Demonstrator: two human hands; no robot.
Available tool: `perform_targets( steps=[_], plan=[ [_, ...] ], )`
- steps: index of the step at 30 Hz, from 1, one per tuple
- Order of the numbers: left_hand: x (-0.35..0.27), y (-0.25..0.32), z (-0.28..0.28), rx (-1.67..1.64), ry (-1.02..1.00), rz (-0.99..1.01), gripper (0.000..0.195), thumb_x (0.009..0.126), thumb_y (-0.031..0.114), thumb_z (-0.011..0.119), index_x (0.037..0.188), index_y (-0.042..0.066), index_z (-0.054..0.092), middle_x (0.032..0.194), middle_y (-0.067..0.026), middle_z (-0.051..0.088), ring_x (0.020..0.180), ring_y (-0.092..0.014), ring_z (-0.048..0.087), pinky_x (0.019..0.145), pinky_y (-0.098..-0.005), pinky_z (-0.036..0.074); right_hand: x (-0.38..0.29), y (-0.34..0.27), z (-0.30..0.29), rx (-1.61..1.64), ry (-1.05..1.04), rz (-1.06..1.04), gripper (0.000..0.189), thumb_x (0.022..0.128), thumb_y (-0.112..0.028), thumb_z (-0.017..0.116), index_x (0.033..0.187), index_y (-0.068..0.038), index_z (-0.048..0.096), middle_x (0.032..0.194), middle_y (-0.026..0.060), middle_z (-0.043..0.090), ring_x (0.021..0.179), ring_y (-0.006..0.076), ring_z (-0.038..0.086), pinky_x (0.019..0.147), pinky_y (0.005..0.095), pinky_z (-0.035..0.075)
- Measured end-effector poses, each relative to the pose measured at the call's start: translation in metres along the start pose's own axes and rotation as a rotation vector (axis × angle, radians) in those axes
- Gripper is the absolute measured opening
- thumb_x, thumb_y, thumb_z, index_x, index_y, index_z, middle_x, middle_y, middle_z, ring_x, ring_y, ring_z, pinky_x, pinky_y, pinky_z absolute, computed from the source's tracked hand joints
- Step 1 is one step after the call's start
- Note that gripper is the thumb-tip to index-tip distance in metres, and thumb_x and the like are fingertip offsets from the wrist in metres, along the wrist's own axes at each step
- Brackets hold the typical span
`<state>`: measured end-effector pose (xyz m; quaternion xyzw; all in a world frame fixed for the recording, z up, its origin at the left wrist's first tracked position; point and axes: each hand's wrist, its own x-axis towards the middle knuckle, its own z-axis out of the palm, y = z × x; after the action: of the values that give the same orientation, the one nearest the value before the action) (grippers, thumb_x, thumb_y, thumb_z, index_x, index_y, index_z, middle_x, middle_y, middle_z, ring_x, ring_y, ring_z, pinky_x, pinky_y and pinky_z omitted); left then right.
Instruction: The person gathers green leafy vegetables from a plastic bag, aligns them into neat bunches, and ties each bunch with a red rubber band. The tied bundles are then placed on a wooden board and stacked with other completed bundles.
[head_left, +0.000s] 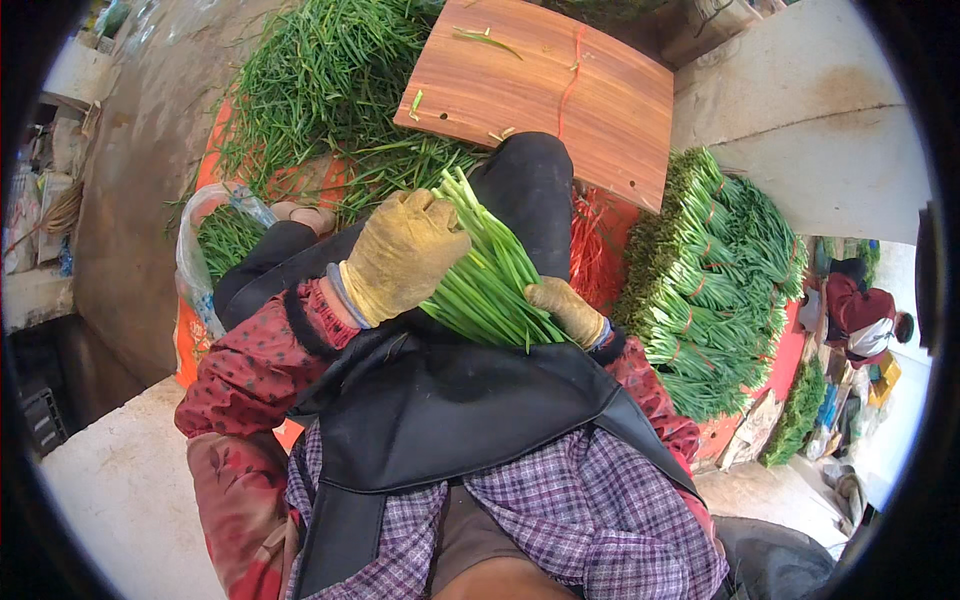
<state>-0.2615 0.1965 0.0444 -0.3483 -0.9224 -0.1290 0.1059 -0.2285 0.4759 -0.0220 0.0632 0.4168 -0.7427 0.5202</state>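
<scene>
A bunch of green garlic chives (491, 270) lies slantwise over my lap, pale stalk ends up and leaf tips down by the black apron (457, 405). My right hand (568, 309), in a yellow work glove, grips the bunch near its lower right side. Against the bunch's upper left edge is my left hand (405, 255), gloved alike, with its fingers curled. Its palm and thumb are hidden, so whether stalks are inside it does not show.
A wood-grain board (540, 90) with leaf scraps lies beyond my knee. Loose chives (322, 82) are heaped left of it. Red ties (589, 240) and stacked tied bunches (712, 292) lie at right. A plastic bag (187, 259) holds greens. Another person (859, 311) is far right.
</scene>
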Motion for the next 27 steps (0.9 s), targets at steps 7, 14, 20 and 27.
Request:
perform_targets(
  steps=[7,14,20,27],
  plan=[
    [0.000,-0.001,0.010,-0.083,0.075,0.050,0.011,0.074,0.014,0.063,0.084,0.011,0.064,0.085,-0.0031,0.057,0.083,-0.026,0.057,0.071,-0.0392,0.047,0.002,0.004,-0.006,-0.045,0.019,-0.021,0.071,0.094,-0.046,0.065,0.139,0.006,0.048,0.131,0.0143,0.061,0.116,0.0213,0.060,0.102,0.0351,0.046],
    [0.001,-0.002,0.012,-0.031,0.024,0.081,0.013,0.075,0.016,0.061,0.087,0.012,0.063,0.086,-0.0031,0.058,0.085,-0.024,0.059,0.071,-0.0368,0.048,0.002,0.004,-0.006,-0.087,0.020,-0.017,0.068,0.095,-0.045,0.064,0.139,0.006,0.049,0.131,0.0145,0.061,0.118,0.0211,0.058,0.103,0.0349,0.046],
    [0.005,0.000,0.013,-0.046,0.117,0.102,0.008,0.076,0.017,0.059,0.080,0.010,0.057,0.081,-0.0044,0.054,0.081,-0.024,0.057,0.069,-0.0363,0.049,0.002,0.005,-0.010,-0.043,0.016,-0.029,0.066,0.096,-0.043,0.063,0.139,0.005,0.049,0.131,0.0140,0.061,0.117,0.0215,0.059,0.102,0.0347,0.046],
    [0.011,-0.005,0.008,-0.020,0.109,0.063,0.009,0.075,0.009,0.060,0.084,0.007,0.059,0.086,-0.0091,0.059,0.080,-0.029,0.058,0.068,-0.0403,0.050,0.001,0.006,-0.013,-0.061,0.014,-0.045,0.063,0.096,-0.041,0.063,0.137,0.005,0.050,0.129,0.0133,0.062,0.113,0.0198,0.061,0.099,0.0344,0.048]
  ],
)
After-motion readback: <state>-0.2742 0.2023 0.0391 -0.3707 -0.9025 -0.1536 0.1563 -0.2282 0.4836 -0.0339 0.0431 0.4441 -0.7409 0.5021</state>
